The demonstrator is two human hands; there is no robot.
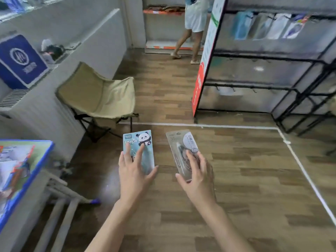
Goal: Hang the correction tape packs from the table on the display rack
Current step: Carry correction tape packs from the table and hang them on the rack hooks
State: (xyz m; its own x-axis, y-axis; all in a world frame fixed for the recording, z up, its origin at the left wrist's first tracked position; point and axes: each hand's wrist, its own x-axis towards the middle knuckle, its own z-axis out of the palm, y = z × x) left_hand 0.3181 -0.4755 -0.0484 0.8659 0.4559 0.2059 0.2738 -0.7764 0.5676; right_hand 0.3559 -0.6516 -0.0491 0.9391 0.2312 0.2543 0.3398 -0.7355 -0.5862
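Observation:
My left hand (133,171) holds a teal panda correction tape pack (139,142) upright, fingers spread over its front and thumb at its lower right edge. My right hand (197,172) grips a grey-white correction tape pack (181,142), tilted slightly left, by its lower half. Both packs are held out over the wooden floor. The black display rack (263,57) stands ahead to the right, with several packs (269,26) hanging on its top row and bare hooks on the lower bars. The table (27,164) with a blue-edged colourful top is at the left edge.
A beige folding chair (101,95) stands ahead left beside a white radiator. White tape lines (300,164) mark the floor. A person in white shorts (194,20) walks at the far end by an orange-edged shelf. A blue box (20,59) sits on the radiator ledge.

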